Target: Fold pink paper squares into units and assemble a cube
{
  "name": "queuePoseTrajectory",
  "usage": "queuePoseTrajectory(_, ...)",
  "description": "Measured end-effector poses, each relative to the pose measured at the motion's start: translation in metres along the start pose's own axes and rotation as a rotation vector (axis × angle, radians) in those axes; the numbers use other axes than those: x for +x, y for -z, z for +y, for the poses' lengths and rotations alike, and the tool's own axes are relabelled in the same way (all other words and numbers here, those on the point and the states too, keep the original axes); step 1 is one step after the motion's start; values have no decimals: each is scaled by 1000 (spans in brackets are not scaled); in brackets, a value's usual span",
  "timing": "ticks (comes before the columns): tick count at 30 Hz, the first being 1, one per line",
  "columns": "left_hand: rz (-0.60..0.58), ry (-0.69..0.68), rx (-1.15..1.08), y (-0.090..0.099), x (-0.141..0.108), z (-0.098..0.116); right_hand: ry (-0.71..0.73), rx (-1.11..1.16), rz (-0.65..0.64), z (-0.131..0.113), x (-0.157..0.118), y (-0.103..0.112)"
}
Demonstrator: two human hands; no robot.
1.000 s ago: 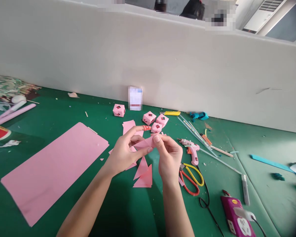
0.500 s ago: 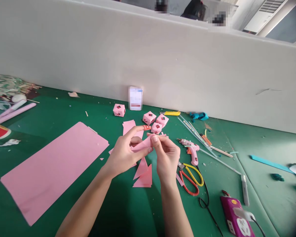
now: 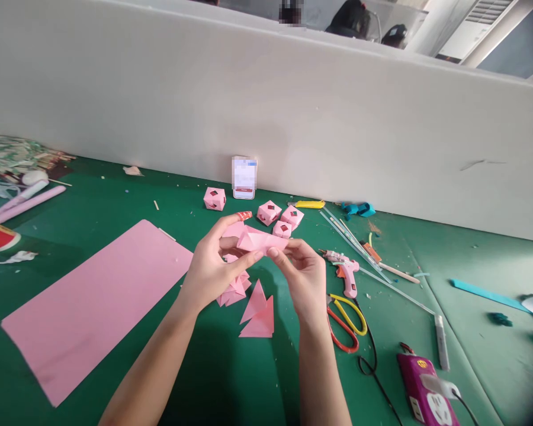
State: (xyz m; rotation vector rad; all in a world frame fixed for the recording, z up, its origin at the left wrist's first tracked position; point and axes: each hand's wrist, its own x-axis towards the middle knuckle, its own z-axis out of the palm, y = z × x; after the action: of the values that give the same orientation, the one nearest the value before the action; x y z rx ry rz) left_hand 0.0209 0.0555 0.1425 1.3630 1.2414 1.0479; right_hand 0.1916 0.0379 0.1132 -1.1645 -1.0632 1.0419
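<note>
A folded piece of pink paper (image 3: 260,239) is held up between both hands above the green table. My left hand (image 3: 213,263) grips its left part, thumb below, with a red patterned wrap on the raised index finger. On the right side, my right hand (image 3: 302,275) pinches the paper between thumb and fingers. Beneath them lie pink folded pieces (image 3: 233,290) and pink triangles (image 3: 261,319). Just beyond the hands stand several pink paper polyhedra with cut-out openings, one (image 3: 269,212) near the middle and another (image 3: 214,199) farther left.
A large pink sheet (image 3: 98,307) covers the left. Rightward lie a pink glue gun (image 3: 349,275), red-and-yellow-handled scissors (image 3: 349,322), a yellow cutter (image 3: 310,205) and a purple power strip (image 3: 426,384). A phone (image 3: 244,177) leans against the white partition (image 3: 160,100).
The held paper has turned and shows a wider folded face. My left hand has shifted slightly left and its index finger has lifted off, uncovering more folded pieces below.
</note>
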Motion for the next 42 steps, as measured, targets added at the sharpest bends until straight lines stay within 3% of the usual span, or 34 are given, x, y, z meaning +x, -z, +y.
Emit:
queuePoseTrajectory(4,-1,3,2,1,0,0,59,-91,-63,-1,-1,0)
queuePoseTrajectory(15,63,10,-189,-3,4,-7,113,-68,37,1,-4,-7)
queuePoseTrajectory(29,106,-18,-193,2,6,-4,67,-72,-15,-1,-6,-6)
queuePoseTrajectory(36,64,-6,-221,2,6,-6,50,-44,-16,-2,-6,-6)
queuePoseTrajectory(42,139,-45,-180,3,6,-8,38,-44,-26,-2,-6,-8)
